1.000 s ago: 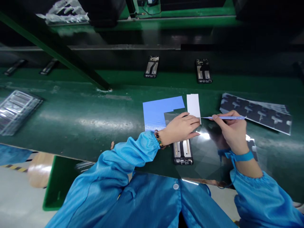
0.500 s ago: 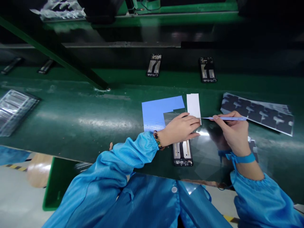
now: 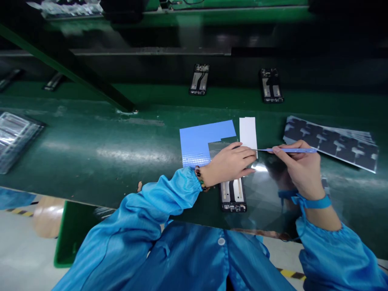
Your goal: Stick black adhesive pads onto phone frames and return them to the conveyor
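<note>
My left hand (image 3: 229, 161) lies palm down with its fingers stretched out. It covers the upper part of a phone body (image 3: 233, 195) without its back cover, and its fingertips reach the lower part of a white paper strip (image 3: 247, 131). What lies beneath the palm is hidden. In my right hand (image 3: 304, 167), lilac tweezers (image 3: 291, 150) are pinched between thumb and fingers. Their thin tip points left, close to the left fingertips and over the strip's lower edge. Beside the left hand is a blue sheet (image 3: 197, 141) with a notched corner.
Dark printed sheets (image 3: 330, 142) are stacked at the right. Two more opened phones (image 3: 199, 79) (image 3: 272, 85) lie along the back strip. A green post (image 3: 100, 91) rises at the left, near clear plastic trays (image 3: 18, 137). A green bin (image 3: 72, 234) stands below the bench edge.
The camera view has shifted slightly. Both hands keep nearly the same pose, and the tweezers' tip stays by the left fingertips.
</note>
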`<state>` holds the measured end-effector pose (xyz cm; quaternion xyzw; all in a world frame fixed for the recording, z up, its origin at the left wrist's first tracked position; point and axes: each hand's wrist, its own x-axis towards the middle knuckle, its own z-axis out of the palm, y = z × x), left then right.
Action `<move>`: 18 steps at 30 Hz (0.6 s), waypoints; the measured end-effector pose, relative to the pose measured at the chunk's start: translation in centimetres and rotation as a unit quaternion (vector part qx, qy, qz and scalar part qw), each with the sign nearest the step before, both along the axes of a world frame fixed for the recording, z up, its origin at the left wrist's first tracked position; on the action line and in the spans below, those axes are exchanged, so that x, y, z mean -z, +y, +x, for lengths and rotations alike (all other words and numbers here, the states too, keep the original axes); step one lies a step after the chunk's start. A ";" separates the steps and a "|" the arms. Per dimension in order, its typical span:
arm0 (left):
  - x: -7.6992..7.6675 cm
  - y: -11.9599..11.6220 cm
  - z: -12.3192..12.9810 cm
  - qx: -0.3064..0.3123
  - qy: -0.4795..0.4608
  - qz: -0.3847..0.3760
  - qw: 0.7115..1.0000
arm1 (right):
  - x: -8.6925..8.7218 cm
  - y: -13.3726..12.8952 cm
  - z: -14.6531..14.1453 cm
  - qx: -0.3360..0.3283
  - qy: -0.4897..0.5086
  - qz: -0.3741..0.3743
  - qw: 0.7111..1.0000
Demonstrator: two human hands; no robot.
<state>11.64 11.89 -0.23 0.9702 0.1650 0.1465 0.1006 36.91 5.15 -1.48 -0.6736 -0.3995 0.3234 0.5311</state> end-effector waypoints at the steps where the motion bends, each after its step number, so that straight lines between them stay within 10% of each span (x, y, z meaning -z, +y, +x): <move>1: 0.0 0.0 0.1 0.000 0.000 -0.005 1.000 | -0.3 0.1 0.0 0.008 0.020 0.009 1.000; 10: -1.2 -0.8 -5.0 0.007 -0.055 -0.047 0.997 | -3.9 -6.4 -4.9 0.026 0.073 0.029 0.997; 18: -1.0 -4.7 -10.1 0.027 -0.081 -0.069 0.994 | -2.4 -10.6 -8.8 0.002 0.053 -0.009 0.999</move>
